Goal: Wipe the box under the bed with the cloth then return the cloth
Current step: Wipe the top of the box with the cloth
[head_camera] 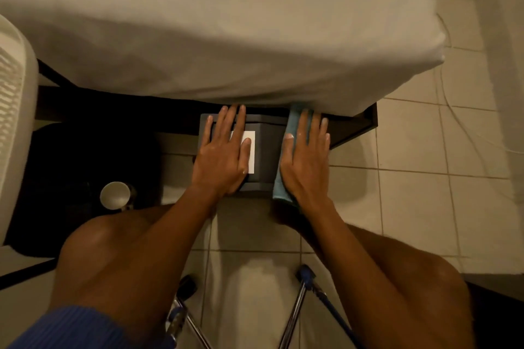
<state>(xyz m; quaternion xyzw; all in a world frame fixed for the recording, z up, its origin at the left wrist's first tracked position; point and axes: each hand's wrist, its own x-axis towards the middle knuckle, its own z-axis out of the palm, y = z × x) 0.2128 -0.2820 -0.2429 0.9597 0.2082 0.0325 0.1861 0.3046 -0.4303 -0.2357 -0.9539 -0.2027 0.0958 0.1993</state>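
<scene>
A dark grey box (266,147) with a white label (251,150) stands on the tiled floor, its far end tucked under the bed's edge. My left hand (224,150) lies flat on the box's top, fingers spread, partly covering the label. My right hand (306,156) presses a light blue cloth (283,178) flat against the box's right side. The cloth runs from the bed's edge down to the box's near corner, mostly hidden under my palm.
The bed, covered by a white sheet (226,37), fills the upper view on a black frame (357,127). A white cup (114,195) sits on a dark mat at left. A white slatted appliance (11,110) stands far left. Chrome stool legs (295,312) stand between my knees.
</scene>
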